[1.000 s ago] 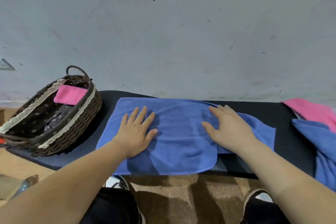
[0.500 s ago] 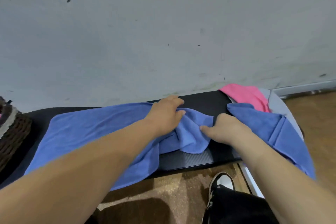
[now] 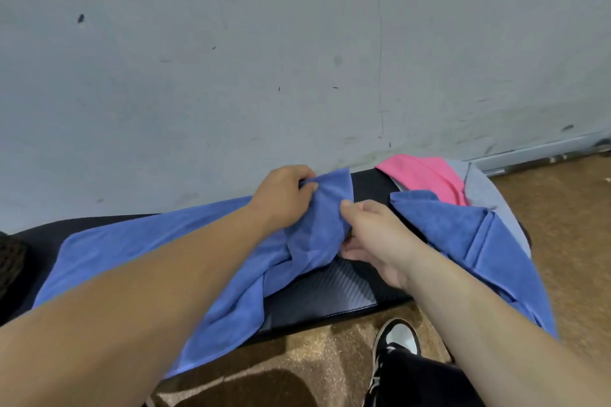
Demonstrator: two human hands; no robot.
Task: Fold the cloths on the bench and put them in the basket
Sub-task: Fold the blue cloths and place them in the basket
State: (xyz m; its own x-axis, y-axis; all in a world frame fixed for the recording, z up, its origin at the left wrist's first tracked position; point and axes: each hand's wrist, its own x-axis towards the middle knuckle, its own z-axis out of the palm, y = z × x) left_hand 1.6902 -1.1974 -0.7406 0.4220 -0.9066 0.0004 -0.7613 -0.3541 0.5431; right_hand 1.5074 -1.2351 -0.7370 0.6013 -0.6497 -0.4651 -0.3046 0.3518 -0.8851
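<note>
**Black bench [image 3: 330, 281], blue cloth [image 3: 132, 238] held at its 3 o'clock end**

Your cloth lies flat along the bench, long axis running 9 to 3 o'clock. Both hands hold its bunched 3 o'clock end. Your left hand [image 3: 284, 198] pinches the far corner between thumb and curled fingers, and your right hand [image 3: 377, 235] curls round the near edge. The free length lies toward 9 o'clock, so the fold probably goes that way. A second blue cloth [image 3: 463, 241] lies just beside your right hand.

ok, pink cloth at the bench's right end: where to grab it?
Pinch the pink cloth at its bare left corner by the wall, coming from above-left. Its near edge lies under the piled blue cloth, and it rests on a grey cloth.
</note>
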